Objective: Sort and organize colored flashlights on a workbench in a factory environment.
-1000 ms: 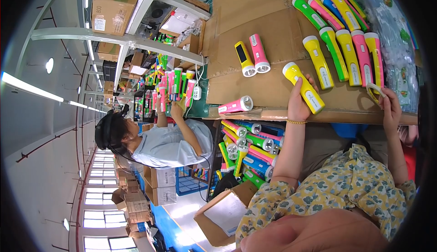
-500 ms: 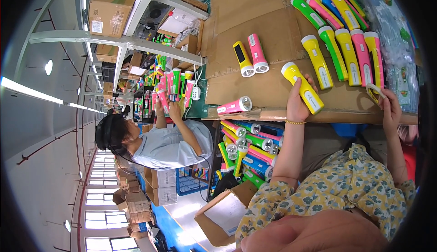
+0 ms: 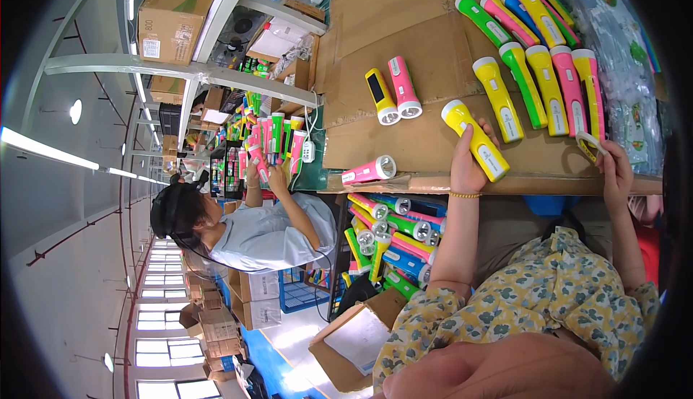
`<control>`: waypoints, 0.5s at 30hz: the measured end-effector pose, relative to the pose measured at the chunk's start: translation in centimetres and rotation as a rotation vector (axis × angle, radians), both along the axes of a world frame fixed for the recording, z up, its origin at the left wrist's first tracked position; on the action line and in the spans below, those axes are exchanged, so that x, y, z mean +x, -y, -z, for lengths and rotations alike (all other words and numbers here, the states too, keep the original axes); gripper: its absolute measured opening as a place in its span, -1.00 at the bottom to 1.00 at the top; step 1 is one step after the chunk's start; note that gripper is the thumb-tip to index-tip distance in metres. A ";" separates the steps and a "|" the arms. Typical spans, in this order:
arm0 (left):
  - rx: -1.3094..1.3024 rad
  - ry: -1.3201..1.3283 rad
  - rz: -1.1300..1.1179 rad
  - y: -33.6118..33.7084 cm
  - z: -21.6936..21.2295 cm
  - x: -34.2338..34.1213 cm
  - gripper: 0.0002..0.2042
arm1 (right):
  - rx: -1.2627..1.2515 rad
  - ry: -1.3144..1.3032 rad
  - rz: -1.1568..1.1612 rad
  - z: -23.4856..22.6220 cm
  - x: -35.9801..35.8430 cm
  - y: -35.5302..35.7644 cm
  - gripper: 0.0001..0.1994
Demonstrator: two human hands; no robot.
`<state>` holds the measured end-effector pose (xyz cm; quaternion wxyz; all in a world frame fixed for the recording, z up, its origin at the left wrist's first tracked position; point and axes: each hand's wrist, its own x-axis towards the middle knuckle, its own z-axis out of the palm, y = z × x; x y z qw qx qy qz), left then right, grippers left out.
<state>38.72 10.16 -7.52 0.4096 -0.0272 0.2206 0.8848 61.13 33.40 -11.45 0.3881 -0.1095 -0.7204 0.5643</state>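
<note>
- Yellow flashlight [image 3: 476, 141] is sitting in the left hand [image 3: 467, 169]; it is a long plastic torch with a white round head and a pale switch plate on its side.
- It is lying flat on the brown cardboard surface [image 3: 404, 31], close to the front edge, with its white head pointing away from the person.
- Left hand is reaching up from a bare forearm with a thin gold bracelet [image 3: 465, 195] at the wrist, and its fingers are wrapping around the torch body from behind.
- Right hand [image 3: 615, 169] is resting at the far right of the surface, and its fingers are pinching a small yellow and white piece [image 3: 590, 145].
- More torches are lying in a row [image 3: 538, 81] just beside the held one: yellow, green, pink and blue ones, side by side.
- A yellow torch and a pink torch [image 3: 393, 94] are lying together farther left, and one pink torch [image 3: 369, 171] is lying at the edge.
- Clear plastic bags [image 3: 613, 31] are piling up at the right side.
- A bin under the surface [image 3: 393, 237] is holding many more torches, mixed in blue, green, yellow and pink.
- Another person in a pale shirt [image 3: 271, 233] is sitting to the left, handling torches at a rack.
</note>
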 end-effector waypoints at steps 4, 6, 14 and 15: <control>0.016 -0.004 0.009 -0.2 0.3 -0.1 -0.73 | -0.019 0.019 0.007 -0.3 0.1 0.1 -0.78; 0.014 -0.008 0.002 -0.1 0.1 0.1 -0.72 | 0.001 0.015 0.005 -0.4 0.1 0.1 -0.78; 0.024 0.013 -0.024 -0.8 0.2 0.3 -0.73 | 0.027 0.009 -0.021 -2.7 0.0 -0.4 -0.77; 0.018 0.005 0.007 -1.7 1.0 0.6 -0.73 | 0.039 -0.011 0.015 -3.2 0.8 0.0 -0.77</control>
